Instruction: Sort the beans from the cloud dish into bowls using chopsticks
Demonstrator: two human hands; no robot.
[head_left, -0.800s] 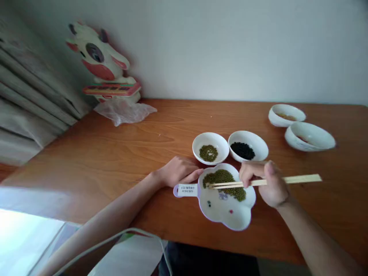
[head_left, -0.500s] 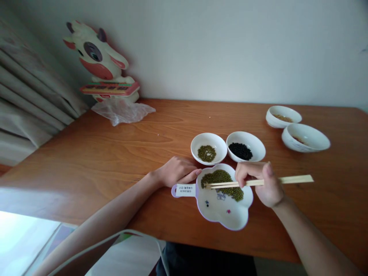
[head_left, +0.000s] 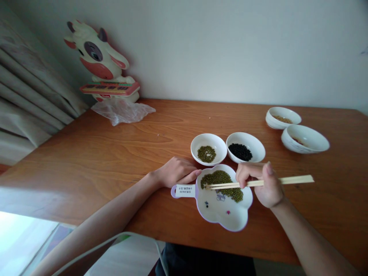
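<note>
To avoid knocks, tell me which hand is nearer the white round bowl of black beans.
Right. The right hand is just in front of the white round bowl of black beans; the left hand is farther off, in front and to the left.

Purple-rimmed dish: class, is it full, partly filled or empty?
Partly filled: green beans cover much of the dish's far half, while mostly bare white shows nearer the person.

Both forearms (head_left: 120,205) are bare, the clothing (head_left: 204,260) dark.

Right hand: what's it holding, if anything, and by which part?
The right hand holds a pair of chopsticks around the middle, tips at the mung beans in the scalloped dish.
</note>
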